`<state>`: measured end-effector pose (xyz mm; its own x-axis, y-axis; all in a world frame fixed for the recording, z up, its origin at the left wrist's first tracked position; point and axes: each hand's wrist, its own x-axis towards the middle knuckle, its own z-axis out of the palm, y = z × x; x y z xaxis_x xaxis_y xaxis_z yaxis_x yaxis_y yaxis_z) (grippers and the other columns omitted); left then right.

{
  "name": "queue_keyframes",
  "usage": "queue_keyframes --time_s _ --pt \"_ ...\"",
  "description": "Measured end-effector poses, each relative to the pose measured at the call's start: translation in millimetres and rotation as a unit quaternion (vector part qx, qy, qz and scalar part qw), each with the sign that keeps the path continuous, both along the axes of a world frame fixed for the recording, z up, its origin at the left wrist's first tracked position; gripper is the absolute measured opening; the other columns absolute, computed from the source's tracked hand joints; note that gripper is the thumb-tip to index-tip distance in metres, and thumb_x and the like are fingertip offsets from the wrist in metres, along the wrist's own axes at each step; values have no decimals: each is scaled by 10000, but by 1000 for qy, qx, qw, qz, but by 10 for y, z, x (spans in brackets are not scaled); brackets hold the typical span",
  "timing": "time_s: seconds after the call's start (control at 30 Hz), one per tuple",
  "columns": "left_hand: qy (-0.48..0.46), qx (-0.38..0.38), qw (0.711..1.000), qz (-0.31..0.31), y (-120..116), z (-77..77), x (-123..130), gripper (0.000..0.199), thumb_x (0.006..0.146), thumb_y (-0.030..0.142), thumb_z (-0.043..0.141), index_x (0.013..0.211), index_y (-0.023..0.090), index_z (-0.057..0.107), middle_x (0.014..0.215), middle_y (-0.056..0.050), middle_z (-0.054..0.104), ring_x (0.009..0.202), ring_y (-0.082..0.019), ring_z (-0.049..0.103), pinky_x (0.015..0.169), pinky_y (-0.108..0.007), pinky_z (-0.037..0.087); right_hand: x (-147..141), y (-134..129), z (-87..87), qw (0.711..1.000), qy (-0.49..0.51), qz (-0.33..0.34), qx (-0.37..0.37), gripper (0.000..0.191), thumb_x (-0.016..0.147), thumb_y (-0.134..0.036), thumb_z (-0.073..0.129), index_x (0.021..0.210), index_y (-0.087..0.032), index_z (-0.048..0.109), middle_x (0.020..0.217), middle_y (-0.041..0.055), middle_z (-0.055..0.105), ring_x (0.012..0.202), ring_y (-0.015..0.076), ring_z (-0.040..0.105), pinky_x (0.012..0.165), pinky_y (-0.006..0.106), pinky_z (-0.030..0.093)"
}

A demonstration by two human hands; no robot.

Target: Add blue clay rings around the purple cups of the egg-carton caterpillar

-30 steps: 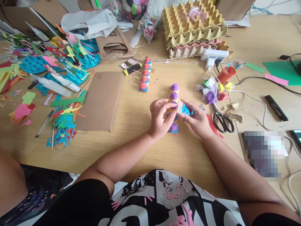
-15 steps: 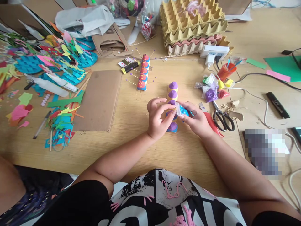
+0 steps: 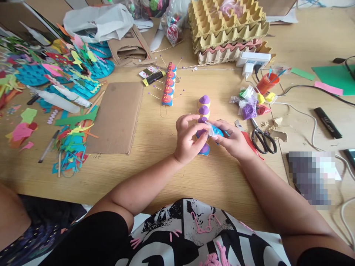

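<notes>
Between my hands is a small plastic packet of blue modelling clay. My right hand grips its blue part, thumb in front and fingers behind. At the packet's clear plastic end, my left hand pinches with thumb and forefinger, its other fingers curled and raised. Just beneath and beyond the hands lies an egg-carton strip with purple caps and blue along its lower edge; the hands cover its middle. Farther off stands a red, blue and yellow egg-carton caterpillar with drawn faces and purple-tipped sticks in its sides.
Scissors and bagged coloured clay lie to the right, near an orange cup. A cardboard sheet, glue bottles and paper scraps spread leftward. Stacked egg trays and a power strip stand behind.
Both hands stay almost in place. The clear end of the packet is drawn in and bunched more between my fingers, and my left fingertips have shifted slightly right.
</notes>
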<state>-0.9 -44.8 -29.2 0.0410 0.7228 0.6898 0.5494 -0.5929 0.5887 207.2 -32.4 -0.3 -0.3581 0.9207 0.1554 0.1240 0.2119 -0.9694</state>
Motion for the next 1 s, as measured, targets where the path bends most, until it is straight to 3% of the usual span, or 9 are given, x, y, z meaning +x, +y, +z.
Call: queue_keyframes --time_s 0.17,0.3,0.43,0.6,1.0 --pt "-17 -6 1000 4 20 -22 -6 91 1041 407 762 1031 330 808 1321 -69 679 1365 -280 592 1259 -533 492 15 15 8 999 -19 37 9 565 922 -692 840 1328 -300 857 1095 86 762 1001 263 710 941 469 611" --pt "-32 -10 999 -13 7 -16 -10 126 1083 399 699 1093 327 802 1345 -72 674 1369 -264 611 1247 -519 514 28 24 -41 994 -59 -9 94 630 959 -709 786 1437 -298 801 1120 95 752 1029 276 697 976 492 592" --pt "-47 -50 996 -52 -11 -12 -16 213 1122 432 617 1183 331 794 1402 -83 668 1410 -267 619 1263 -517 521 42 16 -99 965 -150 -81 201 617 1009 -657 722 1499 -284 752 1095 102 742 1053 304 679 990 519 567" --pt "-68 -81 992 -70 3 -28 -16 278 1135 497 577 1137 327 798 1396 -87 671 1446 -260 627 1273 -498 536 55 0 -147 915 -243 -132 293 560 1017 -498 676 1540 -302 717 1116 115 712 1074 332 666 997 557 527" --pt "-65 -84 992 -74 18 -27 -12 185 1099 406 643 1040 303 784 1412 -86 685 1436 -271 614 1277 -526 512 38 -66 -161 859 -361 -171 320 562 1050 -412 623 1610 -404 663 1174 121 680 1093 338 602 1022 578 481"
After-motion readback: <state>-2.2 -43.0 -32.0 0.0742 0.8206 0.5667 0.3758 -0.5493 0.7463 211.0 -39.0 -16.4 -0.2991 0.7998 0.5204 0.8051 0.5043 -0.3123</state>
